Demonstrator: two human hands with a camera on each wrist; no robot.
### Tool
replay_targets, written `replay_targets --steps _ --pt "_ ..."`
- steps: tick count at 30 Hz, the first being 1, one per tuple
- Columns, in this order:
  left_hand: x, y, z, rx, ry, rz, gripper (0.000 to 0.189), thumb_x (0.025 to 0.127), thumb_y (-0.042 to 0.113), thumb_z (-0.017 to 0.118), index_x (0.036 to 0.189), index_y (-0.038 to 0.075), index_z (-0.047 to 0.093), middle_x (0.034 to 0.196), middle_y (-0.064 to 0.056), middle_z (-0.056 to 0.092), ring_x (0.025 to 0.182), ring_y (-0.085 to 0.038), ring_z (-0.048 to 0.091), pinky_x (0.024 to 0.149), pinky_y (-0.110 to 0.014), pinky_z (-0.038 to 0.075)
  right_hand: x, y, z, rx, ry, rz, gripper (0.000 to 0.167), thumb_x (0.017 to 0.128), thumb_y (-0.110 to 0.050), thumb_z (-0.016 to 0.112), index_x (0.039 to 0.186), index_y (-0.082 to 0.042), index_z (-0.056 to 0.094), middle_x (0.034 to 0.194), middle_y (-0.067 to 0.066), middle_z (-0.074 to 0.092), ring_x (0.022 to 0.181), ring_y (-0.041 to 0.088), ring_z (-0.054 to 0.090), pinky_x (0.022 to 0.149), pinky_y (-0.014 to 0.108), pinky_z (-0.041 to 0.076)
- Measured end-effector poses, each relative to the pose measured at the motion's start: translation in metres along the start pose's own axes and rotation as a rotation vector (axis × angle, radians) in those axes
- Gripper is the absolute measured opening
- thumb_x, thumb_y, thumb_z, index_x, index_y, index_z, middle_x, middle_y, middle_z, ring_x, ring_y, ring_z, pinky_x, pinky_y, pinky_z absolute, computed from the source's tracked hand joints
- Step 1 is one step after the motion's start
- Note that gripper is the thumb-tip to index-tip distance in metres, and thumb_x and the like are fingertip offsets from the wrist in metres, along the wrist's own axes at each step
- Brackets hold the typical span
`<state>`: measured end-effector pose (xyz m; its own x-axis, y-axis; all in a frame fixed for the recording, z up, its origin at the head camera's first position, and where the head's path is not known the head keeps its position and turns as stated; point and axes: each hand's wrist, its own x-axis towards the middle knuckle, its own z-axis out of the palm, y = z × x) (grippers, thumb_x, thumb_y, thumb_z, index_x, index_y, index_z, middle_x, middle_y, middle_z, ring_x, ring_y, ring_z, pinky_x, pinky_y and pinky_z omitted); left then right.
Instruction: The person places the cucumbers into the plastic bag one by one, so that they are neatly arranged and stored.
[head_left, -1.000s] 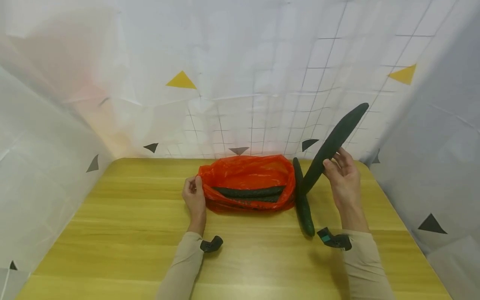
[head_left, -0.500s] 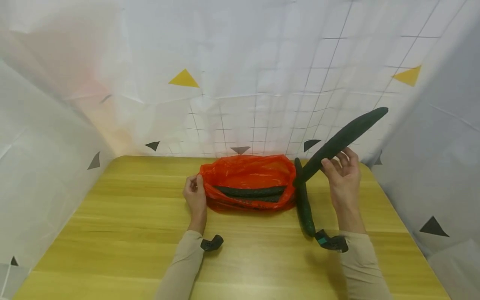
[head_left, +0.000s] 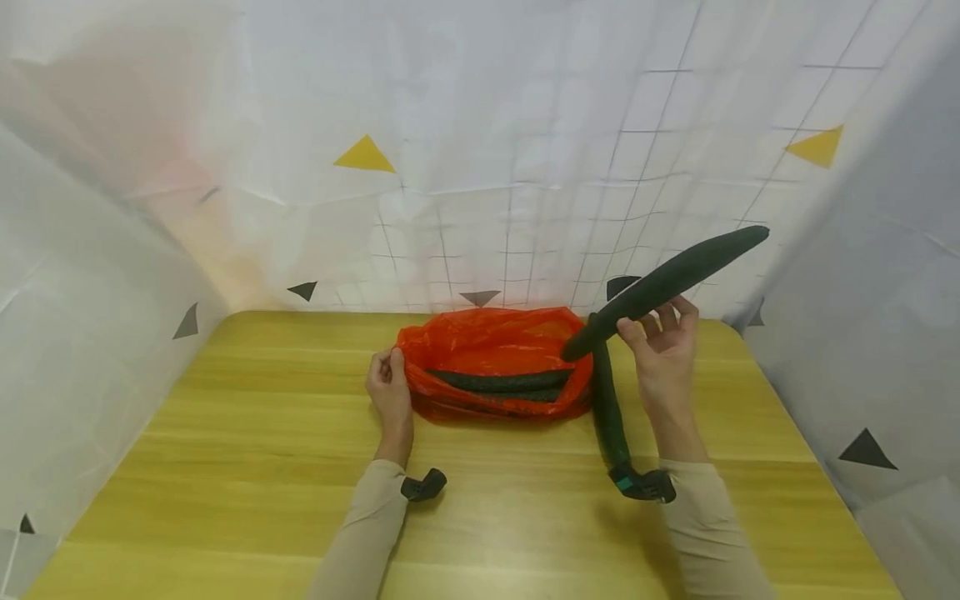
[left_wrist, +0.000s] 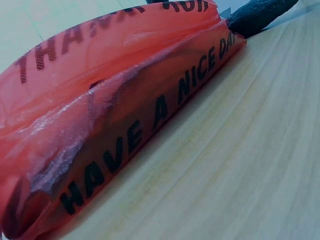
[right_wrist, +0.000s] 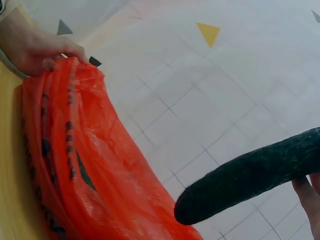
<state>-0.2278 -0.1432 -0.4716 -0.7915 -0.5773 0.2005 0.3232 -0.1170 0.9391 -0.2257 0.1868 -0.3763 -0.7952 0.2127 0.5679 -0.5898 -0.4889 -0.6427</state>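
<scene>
A red plastic bag [head_left: 487,333] lies with its mouth open towards me at the table's back middle. My left hand [head_left: 390,392] pinches the bag's left edge between thumb and fingers. Two dark green cucumbers [head_left: 502,383] show inside the bag. My right hand [head_left: 666,362] grips a long cucumber [head_left: 667,279] around its middle, raised and tilted with its lower left end over the right side of the bag's mouth. In the right wrist view that cucumber [right_wrist: 240,182] slants beside the bag [right_wrist: 115,150]. Printed lettering runs along the bag [left_wrist: 145,100] in the left wrist view.
Another cucumber [head_left: 611,417] lies lengthwise on the table just right of the bag, partly hidden behind the wrist camera [head_left: 641,485]. The wooden table [head_left: 247,467] is bordered by white sheeting [head_left: 480,167] at the back and both sides.
My right hand has moved left and tipped the cucumber flatter, so its lower end has shifted from the cucumber on the table to over the bag's mouth. The left hand stays put.
</scene>
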Motion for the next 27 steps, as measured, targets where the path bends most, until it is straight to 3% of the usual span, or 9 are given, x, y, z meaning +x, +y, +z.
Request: replay_targets --steps 8,18,27 --pt "0.007 -0.019 0.001 -0.037 0.030 -0.108 0.034 0.092 0.030 0.060 0.101 -0.002 0.061 0.087 0.005 0.061 0.081 -0.007 0.056 0.072 -0.017 0.046 -0.002 0.011 0.009 -0.094 -0.061 0.000 0.063 0.078 0.026 0.053 0.128 -0.008 0.035 0.127 0.018 0.051 0.101 0.025 0.056 0.087 0.030 0.052" --pt "0.010 -0.023 0.008 -0.052 0.075 -0.125 0.024 0.090 0.035 0.062 0.089 0.011 0.062 0.084 0.005 0.062 0.080 -0.008 0.057 0.072 -0.018 0.047 -0.006 0.025 0.013 -0.265 -0.121 0.042 0.065 0.077 0.023 0.058 0.128 -0.012 0.036 0.118 0.007 0.054 0.099 0.022 0.055 0.087 0.029 0.053" --pt "0.015 -0.023 0.011 -0.030 0.064 -0.119 0.032 0.090 0.035 0.062 0.094 0.003 0.062 0.083 0.006 0.062 0.077 -0.007 0.056 0.070 -0.018 0.046 -0.008 0.021 0.023 -0.408 -0.170 0.065 0.062 0.077 0.021 0.060 0.127 -0.010 0.040 0.115 -0.001 0.053 0.102 0.016 0.054 0.093 0.026 0.049"
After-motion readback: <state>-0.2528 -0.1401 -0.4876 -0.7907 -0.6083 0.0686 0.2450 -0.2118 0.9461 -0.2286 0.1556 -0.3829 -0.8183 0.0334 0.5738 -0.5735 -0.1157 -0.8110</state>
